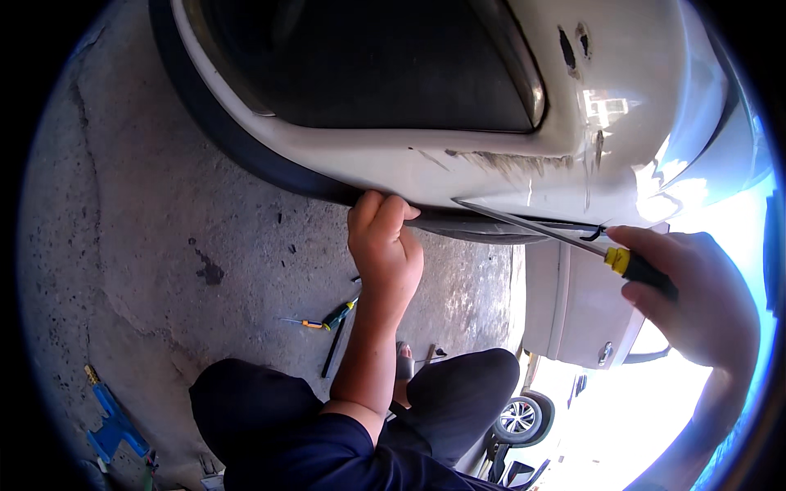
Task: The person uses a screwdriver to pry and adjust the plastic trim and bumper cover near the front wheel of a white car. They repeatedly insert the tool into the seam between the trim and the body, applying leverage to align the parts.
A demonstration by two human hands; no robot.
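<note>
A white car bumper with scrapes, a dark recessed opening and black lower trim spans the upper view. My left hand has its fingers curled over the trim's edge. My right hand grips a long screwdriver with a yellow and black handle; its shaft angles left, with the tip at the bumper's lower edge, right of my left hand. A small black piece lies by my right index finger at the seam; I cannot make out what it is.
On the concrete floor lie a blue air gun at lower left and screwdrivers with a black bar near my knees. My bent legs are below. A car door and a wheel show behind.
</note>
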